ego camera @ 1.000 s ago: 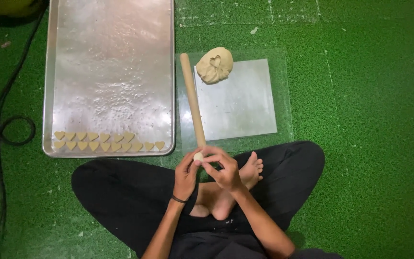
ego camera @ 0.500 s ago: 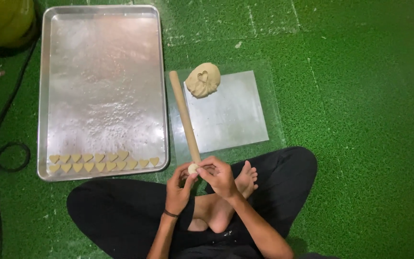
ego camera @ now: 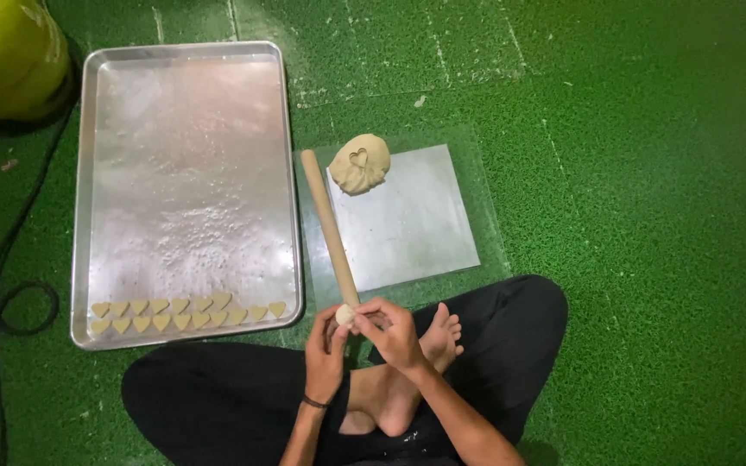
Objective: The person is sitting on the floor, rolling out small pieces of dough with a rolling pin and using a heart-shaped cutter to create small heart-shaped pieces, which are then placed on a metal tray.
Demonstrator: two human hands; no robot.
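The person sat cross-legged on the green artificial-turf floor [ego camera: 649, 173], both hands raised together just in front of the bare feet. The left hand [ego camera: 325, 358] and the right hand [ego camera: 393, 332] met around a small pale lump of dough [ego camera: 344, 315], each grip pinching it between fingertips, so the lump sat between the two hands at about six o'clock in the view. Just above the lump, the near end of a long wooden rolling pin [ego camera: 330, 229] lay almost touching it, the pin running up toward twelve o'clock along the left edge of a square grey metal sheet [ego camera: 407, 229] set under a clear plastic cover. At the sheet's upper left corner rested a flattened round of beige dough [ego camera: 360, 164] with a heart-shaped hole cut in it. At nine o'clock from the sheet lay a large rectangular aluminium baking tray [ego camera: 187, 173], dusted with flour, holding two rows of small heart-shaped dough pieces [ego camera: 183, 312] along its near edge. A yellow-green rounded container [ego camera: 6, 56] stood at ten o'clock, and a black cable [ego camera: 10, 259] curled on the floor left of the tray. No packages, labels or signs showed.
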